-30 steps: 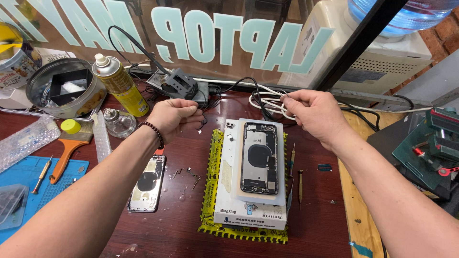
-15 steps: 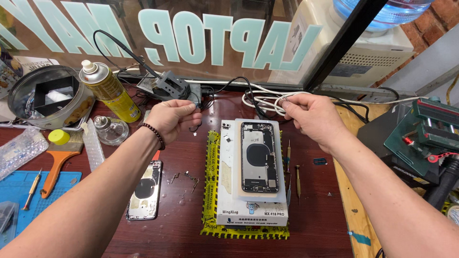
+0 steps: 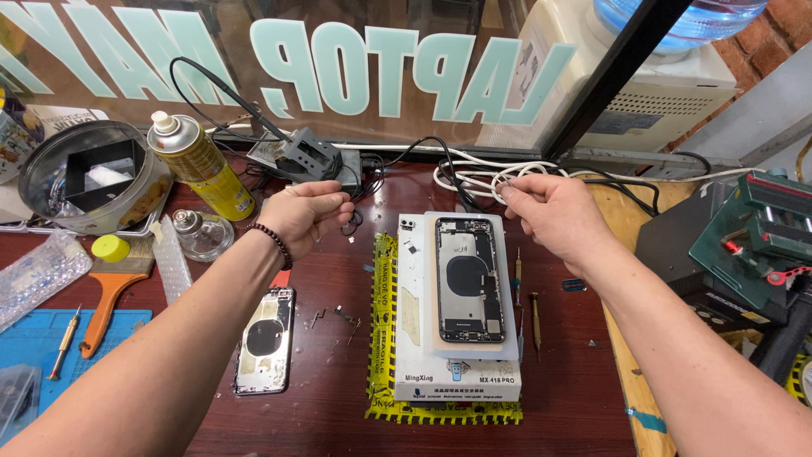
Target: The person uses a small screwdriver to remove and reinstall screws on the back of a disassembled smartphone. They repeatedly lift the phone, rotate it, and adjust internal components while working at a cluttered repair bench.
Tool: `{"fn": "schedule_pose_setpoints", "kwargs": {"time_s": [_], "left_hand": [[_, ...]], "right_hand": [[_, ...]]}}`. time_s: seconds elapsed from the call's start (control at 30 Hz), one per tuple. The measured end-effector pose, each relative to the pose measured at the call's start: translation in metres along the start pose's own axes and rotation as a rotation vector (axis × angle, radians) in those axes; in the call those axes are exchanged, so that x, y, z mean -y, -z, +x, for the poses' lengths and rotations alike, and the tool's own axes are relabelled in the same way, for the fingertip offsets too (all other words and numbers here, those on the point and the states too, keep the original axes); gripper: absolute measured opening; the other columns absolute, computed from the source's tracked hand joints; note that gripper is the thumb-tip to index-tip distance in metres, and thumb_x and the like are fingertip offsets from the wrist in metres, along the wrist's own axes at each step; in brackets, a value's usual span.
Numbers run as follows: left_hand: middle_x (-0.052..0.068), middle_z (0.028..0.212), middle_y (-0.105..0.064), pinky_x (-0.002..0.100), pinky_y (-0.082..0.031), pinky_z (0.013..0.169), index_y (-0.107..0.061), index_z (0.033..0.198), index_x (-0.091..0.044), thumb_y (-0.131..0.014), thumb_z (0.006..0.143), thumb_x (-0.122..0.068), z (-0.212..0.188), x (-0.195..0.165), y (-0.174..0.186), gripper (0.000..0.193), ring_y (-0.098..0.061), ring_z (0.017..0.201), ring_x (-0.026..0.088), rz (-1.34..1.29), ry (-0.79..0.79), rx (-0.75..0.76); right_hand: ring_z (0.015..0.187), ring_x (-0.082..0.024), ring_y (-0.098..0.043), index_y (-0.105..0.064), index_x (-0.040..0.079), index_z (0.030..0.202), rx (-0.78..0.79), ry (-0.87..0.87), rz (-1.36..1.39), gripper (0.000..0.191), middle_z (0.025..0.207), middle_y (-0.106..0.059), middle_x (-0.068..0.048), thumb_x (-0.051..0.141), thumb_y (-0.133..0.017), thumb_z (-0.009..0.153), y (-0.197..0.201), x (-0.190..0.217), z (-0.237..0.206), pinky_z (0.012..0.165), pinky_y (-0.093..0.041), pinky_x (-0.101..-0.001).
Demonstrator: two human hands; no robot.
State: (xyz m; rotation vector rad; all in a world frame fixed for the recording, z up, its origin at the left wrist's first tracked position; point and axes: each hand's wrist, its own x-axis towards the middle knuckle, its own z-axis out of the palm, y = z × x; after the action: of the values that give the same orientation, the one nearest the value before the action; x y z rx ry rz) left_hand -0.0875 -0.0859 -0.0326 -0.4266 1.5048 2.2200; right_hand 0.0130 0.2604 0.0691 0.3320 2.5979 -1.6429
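Note:
My left hand (image 3: pixel 306 213) hovers over the dark red bench, left of the white repair pad (image 3: pixel 414 338). Its thumb and forefinger are pinched on a small dark looped part (image 3: pixel 350 225) that hangs under the fingertips. My right hand (image 3: pixel 554 213) is raised at the same height, right of the pad's top, with its fingertips pinched at a loop of white cable (image 3: pixel 474 179). Between my hands an opened phone housing (image 3: pixel 469 279) lies on the pad, insides up. A phone back cover (image 3: pixel 265 340) lies beside my left forearm.
A yellow spray can (image 3: pixel 203 165), a round tin (image 3: pixel 80 182), a small glass bottle (image 3: pixel 200 234) and an orange-handled brush (image 3: pixel 106 292) are at the left. A black tool stand (image 3: pixel 300 156) is at the back. Screwdrivers (image 3: pixel 533 317) lie right of the pad. Green equipment (image 3: pixel 753 245) is at the right.
Both hands stay pinched and hold almost the same places above the phone housing. The view has shifted slightly, so bench items sit further right in frame.

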Motion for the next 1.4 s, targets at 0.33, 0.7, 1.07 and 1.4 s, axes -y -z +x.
{"fn": "schedule_pose_setpoints", "kwargs": {"time_s": [0.33,0.7,1.07,1.4], "left_hand": [[0.007,0.095,-0.077,0.029,-0.063,0.068,-0.069,0.123,-0.004,-0.073,0.085,-0.003,0.005,0.033,-0.046,0.039,-0.074,0.081,0.016,0.597,-0.078,0.018],[0.010,0.092,-0.079,0.032,-0.060,0.079,-0.076,0.116,-0.008,-0.070,0.081,-0.007,-0.006,0.047,-0.074,0.035,-0.076,0.082,0.019,1.140,-0.418,0.096],[0.012,0.092,-0.080,0.031,-0.060,0.079,-0.079,0.103,-0.004,-0.077,0.078,-0.011,-0.002,0.048,-0.073,0.026,-0.077,0.082,0.019,1.135,-0.432,0.048],[0.005,0.089,-0.079,0.027,-0.059,0.068,-0.076,0.105,-0.001,-0.077,0.086,-0.009,-0.047,0.007,-0.108,0.021,-0.070,0.074,0.011,0.786,-0.450,0.055]], "right_hand": [[0.065,-0.010,-0.064,-0.075,0.001,0.101,-0.272,-0.314,0.011,0.020,0.081,-0.070,-0.001,0.018,-0.072,0.092,0.018,-0.100,0.008,0.055,-0.053,-0.0274],[0.104,-0.026,-0.072,-0.076,0.015,0.119,-0.181,-0.622,-0.687,0.039,0.107,-0.078,-0.009,0.036,-0.081,0.087,0.021,-0.209,-0.053,0.092,-0.055,-0.0415],[0.108,-0.028,-0.073,-0.079,0.012,0.117,-0.224,-0.622,-0.675,0.031,0.111,-0.078,-0.010,0.033,-0.072,0.096,0.033,-0.174,-0.039,0.098,-0.055,-0.0436],[0.062,-0.005,-0.050,-0.077,0.003,0.101,-0.140,-0.087,0.194,0.019,0.079,-0.067,0.001,0.019,-0.078,0.090,0.008,-0.048,-0.008,0.052,-0.038,-0.0229]]}}
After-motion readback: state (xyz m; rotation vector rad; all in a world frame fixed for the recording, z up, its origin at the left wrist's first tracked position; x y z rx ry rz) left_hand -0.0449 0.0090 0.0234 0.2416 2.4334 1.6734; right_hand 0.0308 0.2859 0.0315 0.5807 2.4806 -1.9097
